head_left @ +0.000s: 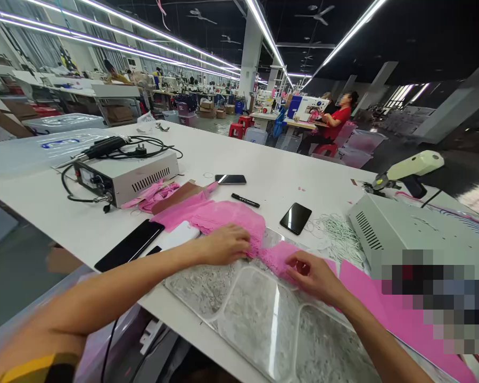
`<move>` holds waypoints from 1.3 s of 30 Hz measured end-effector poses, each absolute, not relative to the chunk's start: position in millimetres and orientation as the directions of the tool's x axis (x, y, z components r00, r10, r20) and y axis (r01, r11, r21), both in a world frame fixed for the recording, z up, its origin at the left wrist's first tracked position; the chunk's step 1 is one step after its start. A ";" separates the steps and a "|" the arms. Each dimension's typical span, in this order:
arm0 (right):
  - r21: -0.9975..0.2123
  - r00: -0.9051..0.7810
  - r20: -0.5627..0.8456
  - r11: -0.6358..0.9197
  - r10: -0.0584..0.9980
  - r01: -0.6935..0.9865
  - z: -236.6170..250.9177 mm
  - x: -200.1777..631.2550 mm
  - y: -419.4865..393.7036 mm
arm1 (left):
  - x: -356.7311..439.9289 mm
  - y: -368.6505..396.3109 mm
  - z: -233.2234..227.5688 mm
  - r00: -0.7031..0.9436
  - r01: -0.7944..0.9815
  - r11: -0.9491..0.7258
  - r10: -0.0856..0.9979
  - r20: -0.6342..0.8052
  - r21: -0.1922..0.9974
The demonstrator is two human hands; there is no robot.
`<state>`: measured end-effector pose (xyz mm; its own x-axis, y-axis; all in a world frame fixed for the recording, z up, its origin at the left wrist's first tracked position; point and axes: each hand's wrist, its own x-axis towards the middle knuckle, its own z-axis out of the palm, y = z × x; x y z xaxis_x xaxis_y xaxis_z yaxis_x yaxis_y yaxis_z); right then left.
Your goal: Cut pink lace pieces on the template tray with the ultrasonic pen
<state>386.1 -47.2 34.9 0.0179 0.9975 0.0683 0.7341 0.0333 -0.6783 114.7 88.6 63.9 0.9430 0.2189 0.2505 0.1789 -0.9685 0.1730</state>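
Observation:
A pink lace-edged fabric piece [239, 215] lies across the middle of the white table. My left hand [225, 244] rests on its near edge, fingers curled down and closed on the cloth. A narrower pink stretch [277, 258] runs to my right hand [309, 271], whose thumb and fingers are bent together on the cloth; the fingertips are partly hidden. Under both hands lies a clear-lidded grey panel [259, 314] with rounded sections. A larger bright pink sheet [383, 303] spreads to the right of my right hand.
Around the cloth lie a black phone [296, 218], another phone [230, 179], a marker [245, 200] and pale loose threads [339, 234]. A metal control box [143, 175] with a corded tool stands left, a grey-green box [415, 229] right. A person in red [339, 119] sits at a sewing machine.

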 end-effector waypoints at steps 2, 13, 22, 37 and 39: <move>-0.674 0.035 0.044 0.004 0.998 0.739 26.7 391.3 -62.2 | 148.6 70.5 52.8 0.969 0.127 -0.982 0.153 0.196 0.138; -0.704 0.104 0.047 -0.041 0.993 0.709 14.0 401.7 -64.8 | 215.9 81.7 46.0 0.969 0.225 -0.956 0.241 0.064 0.187; -0.543 0.225 0.240 -0.062 0.944 0.838 15.2 392.3 -70.3 | 213.9 80.2 56.8 0.965 0.190 -0.933 0.234 0.115 0.306; -0.263 -0.166 0.482 0.323 0.860 0.909 1.9 365.8 -171.0 | 131.7 65.3 65.8 0.998 0.042 -0.899 0.060 0.029 0.436; -0.269 -0.236 0.458 0.387 0.857 0.882 2.8 353.5 -176.8 | 119.5 57.9 61.8 0.998 0.043 -0.907 0.060 0.028 0.418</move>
